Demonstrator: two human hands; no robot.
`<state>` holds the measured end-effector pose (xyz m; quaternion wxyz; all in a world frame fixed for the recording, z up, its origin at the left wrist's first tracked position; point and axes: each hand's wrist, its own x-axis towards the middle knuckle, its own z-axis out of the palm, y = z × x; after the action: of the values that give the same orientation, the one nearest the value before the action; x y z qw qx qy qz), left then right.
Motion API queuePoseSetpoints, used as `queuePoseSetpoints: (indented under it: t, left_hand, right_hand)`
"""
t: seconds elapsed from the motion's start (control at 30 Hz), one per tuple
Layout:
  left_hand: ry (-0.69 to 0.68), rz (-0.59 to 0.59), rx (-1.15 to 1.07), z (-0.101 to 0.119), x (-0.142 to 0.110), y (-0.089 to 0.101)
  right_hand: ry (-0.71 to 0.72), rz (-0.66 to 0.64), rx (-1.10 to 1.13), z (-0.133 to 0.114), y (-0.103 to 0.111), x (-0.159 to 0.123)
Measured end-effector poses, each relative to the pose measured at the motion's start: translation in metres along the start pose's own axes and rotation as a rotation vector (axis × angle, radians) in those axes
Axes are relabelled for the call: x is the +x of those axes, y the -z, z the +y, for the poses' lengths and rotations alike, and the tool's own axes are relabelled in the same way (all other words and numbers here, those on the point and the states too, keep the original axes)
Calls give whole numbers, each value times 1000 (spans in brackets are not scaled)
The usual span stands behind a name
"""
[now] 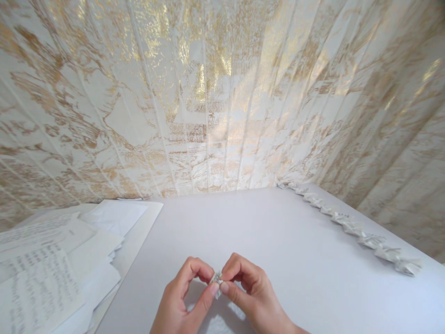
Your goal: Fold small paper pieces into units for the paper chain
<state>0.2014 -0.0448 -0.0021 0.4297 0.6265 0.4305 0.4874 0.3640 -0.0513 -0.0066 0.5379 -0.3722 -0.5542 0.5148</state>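
Observation:
A small folded paper piece (218,277), whitish with grey marks, is pinched between both hands low in the middle of the view. My left hand (186,294) grips its left side between thumb and forefinger. From the other side, my right hand (248,290) holds it the same way, with the fingertips of both hands nearly meeting. The paper's exact shape is mostly covered by the fingers. Both hands are over the white table (222,227).
Along the table's right edge runs a row of several folded paper pieces (351,226). Loose handwritten sheets (45,278) lie piled at the left. White curtains (194,93) with gold patterns hang behind the table and down its right side.

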Motion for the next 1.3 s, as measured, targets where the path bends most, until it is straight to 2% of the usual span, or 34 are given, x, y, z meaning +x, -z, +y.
queuePoseSetpoints:
  t: [0.2, 0.33, 0.5, 0.63, 0.73, 0.93, 1.03, 1.17, 1.23, 1.3]
  left_hand:
    - [-17, 23, 34, 1, -5, -5]
    - [21, 20, 22, 2, -6, -8]
    - [84, 33, -111, 5, -4, -8]
    - [162, 94, -236, 6, -2, -8]
    - [204, 125, -318, 5, -1, -9]
    - [263, -74, -347, -1, -2, -14]
    - [228, -143, -244, 2, -6, -16]
    - [222, -161, -181, 4, -8, -16]
    - [240, -144, -194, -1, -7, -13]
    - [275, -148, -222, -10, -5, -11]
  right_hand:
    - [-9, 10, 25, 8, -2, -4]
    - [-2, 20, 67, 16, -3, -5]
    - [19, 44, 54, 19, -6, -5]
    - [-51, 39, 88, 16, -8, -3]
    - [-62, 11, -17, 11, -8, -1]
    - [183, 84, -226, 4, -2, 1]
    - [343, 31, -422, 2, 5, 4]
    - [555, -127, -813, -4, 11, 7]
    - [590, -143, -891, -6, 12, 8]
    - [575, -149, -877, -8, 12, 7]
